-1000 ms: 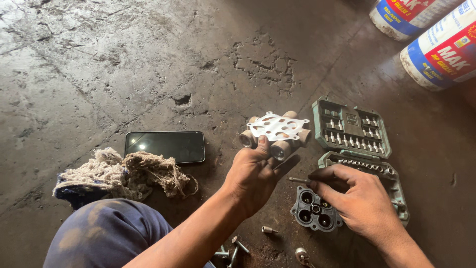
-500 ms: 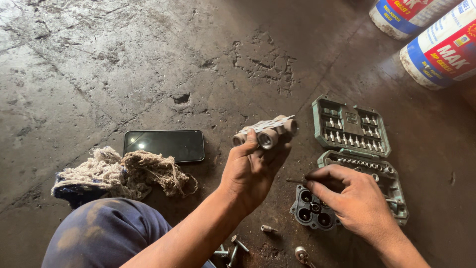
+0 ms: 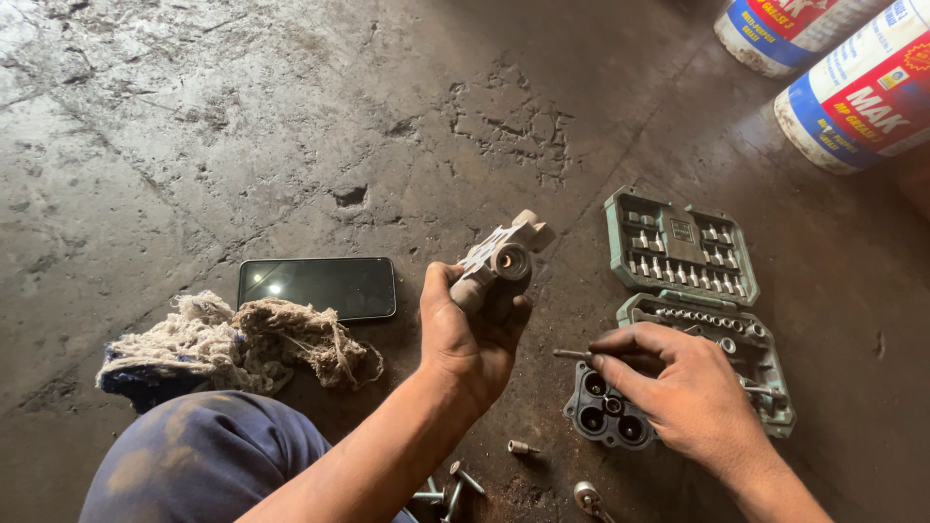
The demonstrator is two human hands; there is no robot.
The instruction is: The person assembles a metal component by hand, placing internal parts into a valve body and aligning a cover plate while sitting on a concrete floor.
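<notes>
My left hand (image 3: 475, 334) grips a grey cast metal part (image 3: 504, 257) with round ports, held edge-on above the floor. My right hand (image 3: 678, 387) pinches a thin metal tool (image 3: 572, 354) and rests on a second grey metal block (image 3: 605, 412) with several round bores, which lies on the floor. An open green socket and bit case (image 3: 683, 252) lies just beyond my right hand, its lower half partly hidden by my fingers.
A black phone (image 3: 318, 288) lies face up on the stained concrete floor, next to a tangled rag (image 3: 237, 344). Loose bolts (image 3: 450, 484) and a small socket (image 3: 523, 447) lie near my left forearm. Two white, blue and red drums (image 3: 852, 87) stand at the top right. My knee (image 3: 194, 465) fills the bottom left.
My left hand has turned the cast part from flat face up to edge-on. My right hand has stayed on the block.
</notes>
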